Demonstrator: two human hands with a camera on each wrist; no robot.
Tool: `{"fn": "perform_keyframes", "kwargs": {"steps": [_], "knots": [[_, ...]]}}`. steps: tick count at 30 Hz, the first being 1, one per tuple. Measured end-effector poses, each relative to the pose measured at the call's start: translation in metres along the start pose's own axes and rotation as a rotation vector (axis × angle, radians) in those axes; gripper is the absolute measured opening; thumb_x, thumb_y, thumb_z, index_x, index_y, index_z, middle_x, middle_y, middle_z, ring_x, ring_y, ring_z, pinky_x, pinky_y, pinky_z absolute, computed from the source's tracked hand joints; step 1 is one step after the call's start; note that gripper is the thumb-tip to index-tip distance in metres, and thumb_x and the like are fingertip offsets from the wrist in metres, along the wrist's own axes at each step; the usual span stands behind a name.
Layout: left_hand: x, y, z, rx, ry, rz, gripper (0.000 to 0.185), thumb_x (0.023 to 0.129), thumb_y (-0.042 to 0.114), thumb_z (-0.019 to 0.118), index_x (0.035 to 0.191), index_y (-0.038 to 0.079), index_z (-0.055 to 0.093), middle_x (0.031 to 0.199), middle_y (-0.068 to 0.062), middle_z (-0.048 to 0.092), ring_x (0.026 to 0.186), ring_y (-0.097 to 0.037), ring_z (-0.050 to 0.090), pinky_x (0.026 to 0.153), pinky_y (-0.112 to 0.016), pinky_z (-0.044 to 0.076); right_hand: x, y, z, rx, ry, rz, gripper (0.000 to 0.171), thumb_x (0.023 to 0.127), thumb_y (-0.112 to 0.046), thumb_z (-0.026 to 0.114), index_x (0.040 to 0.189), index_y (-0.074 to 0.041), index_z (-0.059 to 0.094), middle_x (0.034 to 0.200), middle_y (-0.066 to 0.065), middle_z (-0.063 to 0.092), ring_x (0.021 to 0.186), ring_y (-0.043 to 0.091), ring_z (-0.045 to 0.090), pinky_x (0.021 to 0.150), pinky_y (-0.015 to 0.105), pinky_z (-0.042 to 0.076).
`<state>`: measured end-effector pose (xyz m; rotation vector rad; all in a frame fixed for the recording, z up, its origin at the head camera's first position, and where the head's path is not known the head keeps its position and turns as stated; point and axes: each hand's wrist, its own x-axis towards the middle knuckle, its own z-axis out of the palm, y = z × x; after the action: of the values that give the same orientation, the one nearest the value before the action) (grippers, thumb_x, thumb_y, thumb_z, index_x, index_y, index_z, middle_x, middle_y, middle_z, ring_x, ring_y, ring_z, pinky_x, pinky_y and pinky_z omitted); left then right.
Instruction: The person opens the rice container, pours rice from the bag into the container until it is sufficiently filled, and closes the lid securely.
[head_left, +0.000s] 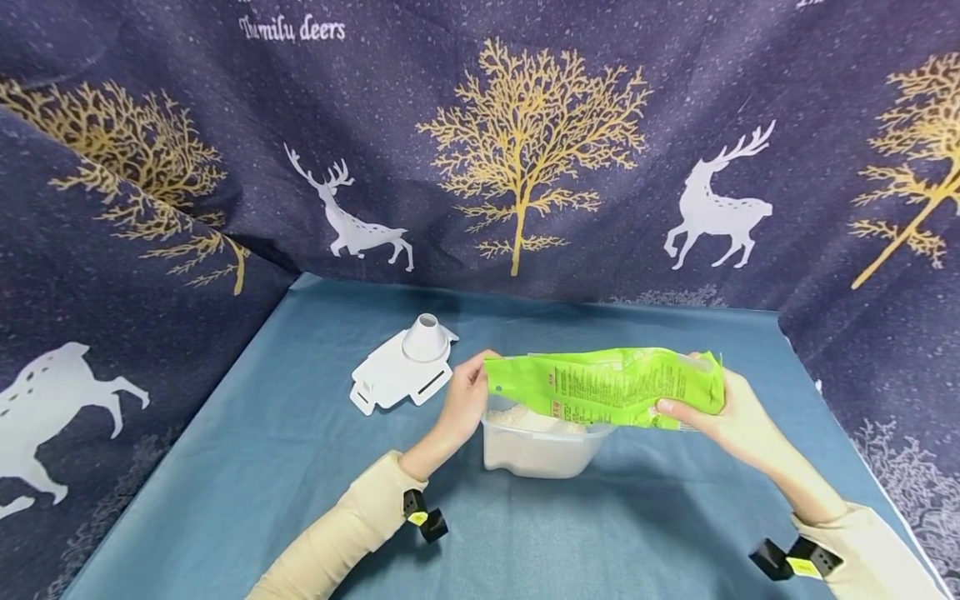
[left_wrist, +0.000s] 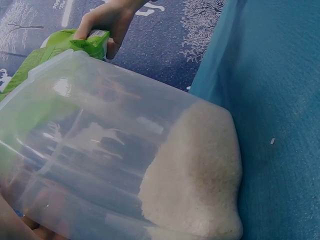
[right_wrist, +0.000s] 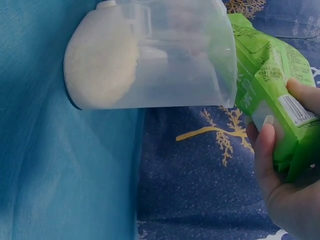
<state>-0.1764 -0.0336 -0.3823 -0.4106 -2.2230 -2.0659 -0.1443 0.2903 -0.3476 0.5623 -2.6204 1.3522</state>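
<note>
Dark cloth printed with deer and trees (head_left: 607, 50) stands behind the work, and we see blue cloth (head_left: 240, 475) spread below it. Across the middle lies a green bag (head_left: 600, 387), its long axis running left to right and close to level, held above the blue cloth. Beneath its left half stands an upright translucent tub (head_left: 543, 460) with a mound of white grains (left_wrist: 195, 175) inside; the bag's right end reaches out past the tub's rim. We find a white panel with a raised cone (head_left: 401, 371) beyond the tub, to its left.

Our right hand (head_left: 733, 421) grips the bag's right end, thumb on the near face, other fingers curled round it. Our left hand (head_left: 463, 396), the nearer of the two to the tub, pinches the bag's left end (we cannot tell whether those fingers also touch the rim). Smallest, a white speck (left_wrist: 272, 141) lies on the blue cloth, apart from the tub.
</note>
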Motion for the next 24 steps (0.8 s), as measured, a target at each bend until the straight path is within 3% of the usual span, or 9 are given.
{"fn": "perform_keyframes", "kwargs": {"steps": [4, 7, 15, 24], "knots": [[-0.004, 0.009, 0.0, 0.063, 0.032, -0.016, 0.044, 0.106, 0.01, 0.025, 0.074, -0.003, 0.052, 0.059, 0.004, 0.036, 0.052, -0.006, 0.032, 0.055, -0.021, 0.032, 0.001, -0.002, -0.001, -0.027, 0.009, 0.005, 0.046, 0.08, -0.001, 0.075, 0.122, -0.01, 0.056, 0.091, -0.021, 0.067, 0.075, -0.001, 0.065, 0.058, 0.023, 0.055], [-0.005, 0.01, 0.0, 0.082, 0.043, -0.025, 0.046, 0.107, 0.013, 0.023, 0.062, 0.009, 0.033, 0.054, 0.004, 0.028, 0.048, -0.007, 0.025, 0.052, -0.022, 0.026, 0.001, -0.003, 0.0, -0.05, 0.019, 0.01, 0.051, 0.081, -0.003, 0.075, 0.128, -0.005, 0.055, 0.094, -0.025, 0.066, 0.078, -0.003, 0.065, 0.059, 0.022, 0.055], [-0.006, 0.01, 0.0, 0.079, 0.03, -0.035, 0.048, 0.107, 0.013, 0.02, 0.059, 0.013, 0.027, 0.054, 0.004, 0.025, 0.049, -0.009, 0.024, 0.055, -0.022, 0.024, 0.002, -0.009, 0.0, -0.088, 0.023, 0.066, 0.057, 0.082, -0.011, 0.076, 0.134, -0.007, 0.054, 0.097, -0.029, 0.065, 0.082, -0.005, 0.064, 0.061, 0.021, 0.054], [-0.006, 0.011, -0.003, 0.128, 0.015, -0.033, 0.045, 0.107, 0.013, 0.023, 0.063, 0.012, 0.032, 0.057, 0.003, 0.026, 0.053, -0.008, 0.025, 0.058, -0.022, 0.024, 0.005, -0.011, 0.0, -0.143, 0.024, 0.102, 0.051, 0.083, -0.016, 0.075, 0.13, -0.009, 0.057, 0.09, -0.027, 0.066, 0.079, -0.004, 0.063, 0.063, 0.018, 0.049]]}}
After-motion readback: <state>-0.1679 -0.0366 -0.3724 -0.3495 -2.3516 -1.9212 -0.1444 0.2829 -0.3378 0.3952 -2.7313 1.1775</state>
